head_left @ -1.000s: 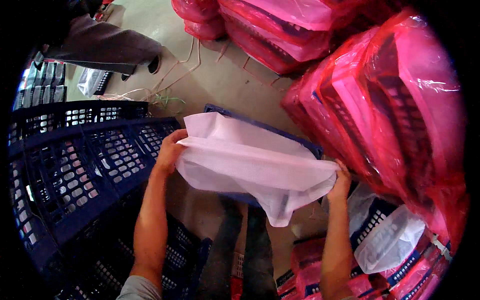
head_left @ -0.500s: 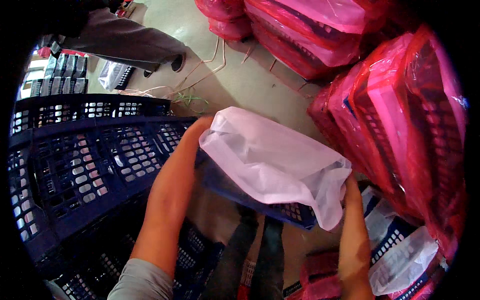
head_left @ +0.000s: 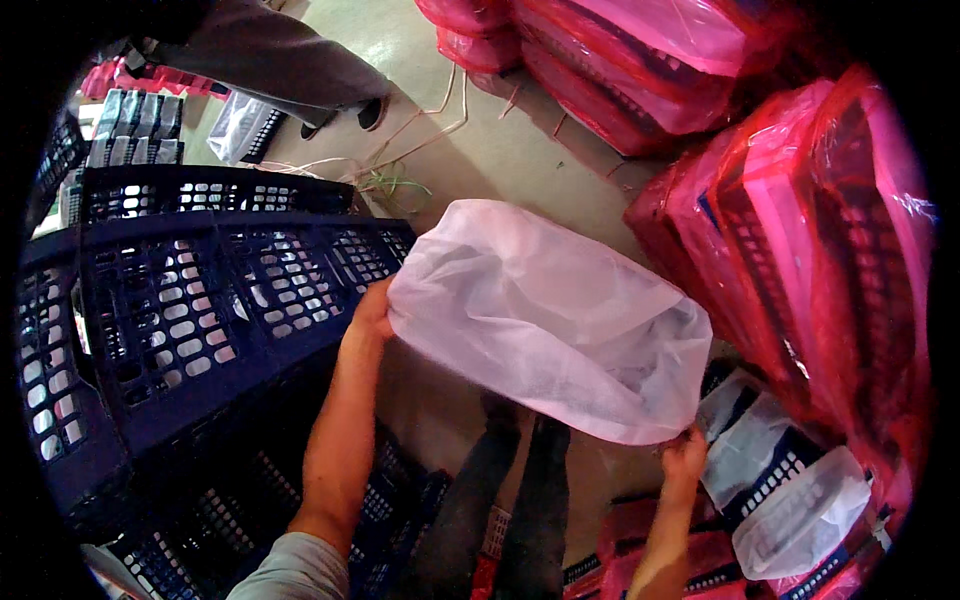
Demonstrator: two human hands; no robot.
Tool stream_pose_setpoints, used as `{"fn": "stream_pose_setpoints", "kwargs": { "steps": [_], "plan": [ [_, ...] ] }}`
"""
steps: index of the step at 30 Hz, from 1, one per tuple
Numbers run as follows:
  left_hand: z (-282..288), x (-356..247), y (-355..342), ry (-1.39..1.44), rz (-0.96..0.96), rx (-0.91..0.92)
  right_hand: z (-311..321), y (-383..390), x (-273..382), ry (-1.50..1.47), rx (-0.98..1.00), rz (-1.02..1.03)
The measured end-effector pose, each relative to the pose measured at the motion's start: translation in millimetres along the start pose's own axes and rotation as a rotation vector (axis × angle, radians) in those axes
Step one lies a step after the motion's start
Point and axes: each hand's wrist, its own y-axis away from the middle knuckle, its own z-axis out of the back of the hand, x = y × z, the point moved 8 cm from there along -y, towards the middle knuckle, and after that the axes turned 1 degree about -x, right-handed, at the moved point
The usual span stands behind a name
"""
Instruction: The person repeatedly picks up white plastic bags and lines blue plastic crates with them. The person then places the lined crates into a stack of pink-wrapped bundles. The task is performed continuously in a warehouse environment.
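Observation:
A white, thin fabric cover (head_left: 540, 310) is stretched over a crate in front of my legs, its top sagging in folds. The crate itself is hidden under it now. My left hand (head_left: 374, 308) grips the cover's edge at the left end, with some fingers out of sight behind the fabric. At the near right corner, my right hand (head_left: 685, 456) is closed on the cover's lower edge.
Dark blue plastic crates (head_left: 180, 300) with slotted sides are stacked at my left. Crates wrapped in pink-red plastic (head_left: 790, 240) stand at the right. White-covered crates (head_left: 800, 510) lie lower right. A person's trouser leg (head_left: 280, 75) and loose straps (head_left: 430, 125) appear at the back.
The cover has been drawn down over the crate's near side, hiding the blue that showed. My left hand came nearer along the left end; my right hand moved down to the near right corner.

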Motion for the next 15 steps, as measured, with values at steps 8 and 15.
{"fn": "stream_pose_setpoints", "kwargs": {
  "steps": [8, 15],
  "plan": [
    [14.6, 49.8, 42.4, -0.111, -0.024, 0.020, 25.9, 48.5, -39.1, 0.259, 0.051, 0.087],
    [45.3, 79.5, 11.7, -0.121, -0.118, -0.097, 46.4, 33.5, -96.0, -0.034, -0.116, -0.059]
  ]
}}
